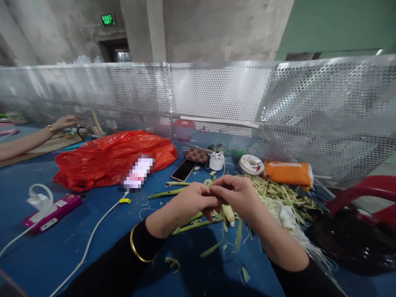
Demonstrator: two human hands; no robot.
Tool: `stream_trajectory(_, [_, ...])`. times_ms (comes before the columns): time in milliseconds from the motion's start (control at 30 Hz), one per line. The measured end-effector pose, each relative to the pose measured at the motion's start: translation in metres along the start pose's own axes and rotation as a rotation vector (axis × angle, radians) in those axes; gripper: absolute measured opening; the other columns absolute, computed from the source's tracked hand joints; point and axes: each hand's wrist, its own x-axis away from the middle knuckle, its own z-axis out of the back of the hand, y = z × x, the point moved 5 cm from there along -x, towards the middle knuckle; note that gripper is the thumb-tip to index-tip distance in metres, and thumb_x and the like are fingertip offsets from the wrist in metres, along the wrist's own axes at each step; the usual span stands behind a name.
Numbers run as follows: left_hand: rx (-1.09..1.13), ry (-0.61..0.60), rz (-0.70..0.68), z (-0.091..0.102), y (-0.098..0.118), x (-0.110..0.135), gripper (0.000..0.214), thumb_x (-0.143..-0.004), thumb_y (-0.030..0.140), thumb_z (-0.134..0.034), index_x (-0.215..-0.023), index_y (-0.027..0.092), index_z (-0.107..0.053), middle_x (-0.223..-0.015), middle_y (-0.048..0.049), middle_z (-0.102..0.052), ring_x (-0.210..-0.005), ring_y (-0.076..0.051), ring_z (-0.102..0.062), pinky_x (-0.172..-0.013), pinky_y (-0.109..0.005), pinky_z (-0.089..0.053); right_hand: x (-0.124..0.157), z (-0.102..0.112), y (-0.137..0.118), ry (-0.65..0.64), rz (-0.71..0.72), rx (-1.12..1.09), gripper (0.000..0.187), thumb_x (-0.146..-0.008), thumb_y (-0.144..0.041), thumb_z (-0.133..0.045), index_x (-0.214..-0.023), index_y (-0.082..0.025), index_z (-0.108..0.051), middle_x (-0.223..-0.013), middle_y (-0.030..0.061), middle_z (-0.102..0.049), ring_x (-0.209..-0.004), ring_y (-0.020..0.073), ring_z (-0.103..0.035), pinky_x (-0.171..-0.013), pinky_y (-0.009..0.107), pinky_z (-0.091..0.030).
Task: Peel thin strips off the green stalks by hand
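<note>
While curled left hand [196, 201] and right hand [239, 194] meet near green strips [167, 193], fingertip work seems underway, next needing steadiness; I cannot tell what's gripped.

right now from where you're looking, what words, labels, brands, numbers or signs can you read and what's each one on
"EXIT": on the green lit sign high on the wall; the characters above it are too blurred to read.
Lit phone screen: pixelated, unreadable.
White spool: red marking, too small to read.
No other text is readable.
</note>
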Motion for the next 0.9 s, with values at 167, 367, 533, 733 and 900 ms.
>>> stream_trajectory(167, [0.068, 0.095, 0.016, 0.002, -0.003, -0.001, 0.019, -0.070, 0.030, -0.067, -0.059, 0.014, -0.067, -0.054, -0.0010, -0.056, -0.046, -0.009, -0.048, -0.049, -0.023, -0.046, -0.001, 0.001, 0.005, 0.069, -0.072, -0.203, 0.016, -0.072, -0.032, -0.064, -0.068, -0.016, -0.063, -0.056, -0.0032, -0.056, -0.050, 0.0094, -0.046, -0.048, 0.022, -0.037])
stream_trajectory(367, [0.017, 0.068, 0.003, 0.002, -0.001, 0.000, 0.020, -0.068, 0.030, -0.070, -0.054, 0.015, -0.068, -0.051, -0.0010, -0.057, -0.045, -0.010, -0.050, -0.049, -0.023, -0.047, 0.001, -0.001, 0.004, 0.124, -0.094, -0.258, 0.018, -0.071, -0.034, -0.064, -0.066, -0.017, -0.059, -0.057, -0.0041, -0.051, -0.052, 0.0096, -0.042, -0.047, 0.022, -0.033])
stream_trajectory(533, [-0.047, 0.005, 0.005, 0.000, 0.000, 0.002, 0.023, -0.071, 0.031, -0.069, -0.054, 0.015, -0.069, -0.053, -0.0027, -0.060, -0.044, -0.010, -0.051, -0.050, -0.023, -0.046, 0.003, -0.003, 0.007, 0.164, -0.085, -0.224, 0.019, -0.073, -0.034, -0.063, -0.067, -0.017, -0.059, -0.056, -0.0043, -0.050, -0.051, 0.0097, -0.040, -0.046, 0.022, -0.032])
stream_trajectory(733, [-0.075, -0.054, 0.019, -0.001, -0.002, 0.002, 0.016, -0.071, 0.026, -0.065, -0.062, 0.014, -0.071, -0.059, -0.0024, -0.062, -0.048, -0.011, -0.054, -0.054, -0.025, -0.049, 0.003, -0.002, 0.008, 0.215, -0.043, -0.136, 0.019, -0.075, -0.033, -0.063, -0.066, -0.017, -0.060, -0.056, -0.0047, -0.050, -0.053, 0.0097, -0.040, -0.049, 0.022, -0.033])
stream_trajectory(900, [0.009, -0.056, 0.056, -0.003, -0.008, -0.001, 0.012, -0.067, 0.021, -0.064, -0.059, 0.014, -0.067, -0.054, 0.0002, -0.057, -0.048, -0.010, -0.051, -0.052, -0.024, -0.047, 0.002, -0.008, 0.017, 0.181, -0.092, -0.180, 0.022, -0.076, -0.038, -0.064, -0.068, -0.017, -0.060, -0.056, -0.0048, -0.050, -0.050, 0.0094, -0.040, -0.046, 0.022, -0.032])
